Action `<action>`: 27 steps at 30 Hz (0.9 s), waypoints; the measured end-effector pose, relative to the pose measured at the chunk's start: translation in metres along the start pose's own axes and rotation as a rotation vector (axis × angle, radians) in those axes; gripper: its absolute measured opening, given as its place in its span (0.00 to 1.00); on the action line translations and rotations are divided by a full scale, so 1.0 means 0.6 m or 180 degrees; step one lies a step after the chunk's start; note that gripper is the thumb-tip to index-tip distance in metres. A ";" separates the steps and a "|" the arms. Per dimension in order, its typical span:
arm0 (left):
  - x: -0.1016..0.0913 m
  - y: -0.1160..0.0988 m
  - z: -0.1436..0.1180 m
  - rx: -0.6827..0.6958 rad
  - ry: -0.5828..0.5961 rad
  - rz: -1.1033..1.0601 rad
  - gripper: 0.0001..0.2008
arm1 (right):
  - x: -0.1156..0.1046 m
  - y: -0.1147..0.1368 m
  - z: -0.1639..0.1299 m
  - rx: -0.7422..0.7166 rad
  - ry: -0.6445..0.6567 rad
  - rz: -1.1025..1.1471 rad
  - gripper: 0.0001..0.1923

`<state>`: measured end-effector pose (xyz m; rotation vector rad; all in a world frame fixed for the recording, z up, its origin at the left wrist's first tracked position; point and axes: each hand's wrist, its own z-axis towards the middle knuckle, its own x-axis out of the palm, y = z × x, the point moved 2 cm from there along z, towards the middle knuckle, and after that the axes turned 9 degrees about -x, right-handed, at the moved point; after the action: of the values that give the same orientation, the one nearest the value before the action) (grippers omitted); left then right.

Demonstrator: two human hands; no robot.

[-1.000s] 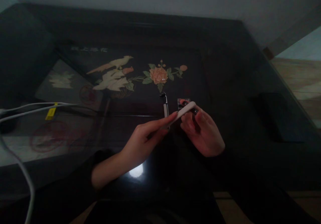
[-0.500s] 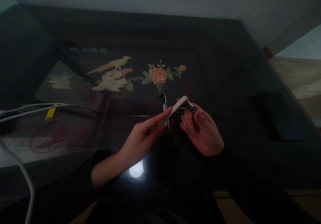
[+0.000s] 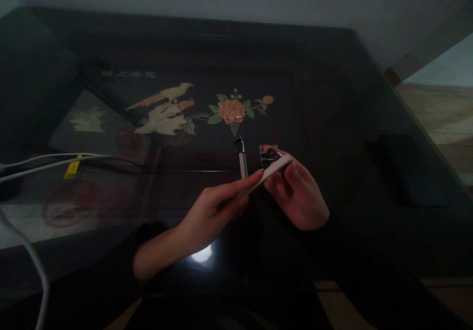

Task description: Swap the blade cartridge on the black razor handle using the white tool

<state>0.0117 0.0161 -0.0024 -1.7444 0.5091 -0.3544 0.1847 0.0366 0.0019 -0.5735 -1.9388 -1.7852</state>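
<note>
Left hand (image 3: 207,212) grip pinches white strip (image 3: 266,174); right hand (image 3: 299,197) grip closed on small dark piece (image 3: 272,153), mid-bench (image 3: 332,98). Strip tip meets piece, not visibly joined. Second white stick (image 3: 243,162) untouched beside.

Two hands, the left hand (image 3: 207,212) and the right hand (image 3: 299,199), are showing above one dark worktop (image 3: 332,98). One white stick (image 3: 268,175) is lying between them. Two white cables (image 3: 48,160) are running in at left, one yellow tag (image 3: 72,168) sitting on them.

I see a dark glossy table (image 3: 332,98) with a bird-and-flower inlay; white cables (image 3: 44,161) lie at frame left, a small pen-like stick (image 3: 242,160) at centre.
</note>
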 end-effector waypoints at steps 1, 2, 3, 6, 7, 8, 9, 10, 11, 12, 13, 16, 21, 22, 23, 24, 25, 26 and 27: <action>-0.001 0.000 0.000 -0.0006 -0.0012 0.0030 0.23 | 0.000 0.000 0.000 -0.0006 0.0011 -0.0002 0.22; -0.002 0.000 0.001 0.0001 -0.0030 0.0053 0.23 | 0.000 0.000 0.000 -0.0019 0.0034 -0.0010 0.22; -0.003 -0.001 0.002 0.0012 -0.0057 0.0068 0.23 | 0.001 0.000 0.000 -0.0029 0.0070 -0.0024 0.22; -0.006 -0.005 0.004 0.0049 -0.0230 0.0141 0.22 | 0.003 0.000 0.001 -0.0034 0.0175 -0.0075 0.21; -0.008 -0.008 0.005 0.0042 -0.0305 0.0191 0.22 | 0.004 0.001 0.001 -0.0036 0.0188 -0.0090 0.21; -0.009 -0.010 0.006 0.0033 -0.0381 0.0244 0.22 | 0.005 0.002 0.001 -0.0036 0.0191 -0.0098 0.21; -0.011 -0.012 0.007 0.0025 -0.0459 0.0291 0.22 | 0.006 0.002 0.001 -0.0049 0.0188 -0.0092 0.20; -0.012 -0.014 0.008 0.0020 -0.0517 0.0332 0.22 | 0.006 0.003 0.001 -0.0065 0.0181 -0.0075 0.20; -0.013 -0.016 0.008 0.0021 -0.0570 0.0359 0.22 | 0.006 0.003 0.001 -0.0083 0.0177 -0.0048 0.19; -0.014 -0.017 0.009 0.0023 -0.0619 0.0376 0.22 | 0.006 0.003 0.001 -0.0098 0.0171 -0.0023 0.18; -0.015 -0.017 0.010 0.0022 -0.0665 0.0388 0.22 | 0.005 0.003 0.001 -0.0108 0.0168 -0.0009 0.18; -0.016 -0.016 0.011 0.0029 -0.0728 0.0387 0.22 | 0.004 0.001 0.000 -0.0099 0.0162 -0.0034 0.17; -0.012 -0.016 0.011 0.0021 -0.0646 0.0286 0.22 | 0.004 0.001 0.000 -0.0084 0.0156 -0.0051 0.18; -0.011 -0.016 0.011 0.0012 -0.0610 0.0275 0.23 | 0.004 0.001 0.000 -0.0090 0.0154 -0.0047 0.18; -0.011 -0.015 0.010 0.0008 -0.0566 0.0264 0.23 | 0.004 0.001 0.000 -0.0096 0.0150 -0.0042 0.18; -0.010 -0.015 0.010 0.0009 -0.0526 0.0251 0.23 | 0.004 0.002 0.000 -0.0095 0.0141 -0.0043 0.19; -0.010 -0.013 0.009 0.0008 -0.0489 0.0238 0.23 | 0.004 0.002 0.001 -0.0086 0.0131 -0.0050 0.20; -0.009 -0.012 0.009 0.0010 -0.0447 0.0228 0.23 | 0.004 0.002 0.001 -0.0074 0.0118 -0.0064 0.20; -0.009 -0.011 0.009 0.0008 -0.0421 0.0216 0.23 | 0.004 0.003 0.001 -0.0061 0.0107 -0.0084 0.21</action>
<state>0.0107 0.0245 0.0028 -1.7305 0.4705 -0.1901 0.1836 0.0372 0.0045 -0.5230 -1.9172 -1.8199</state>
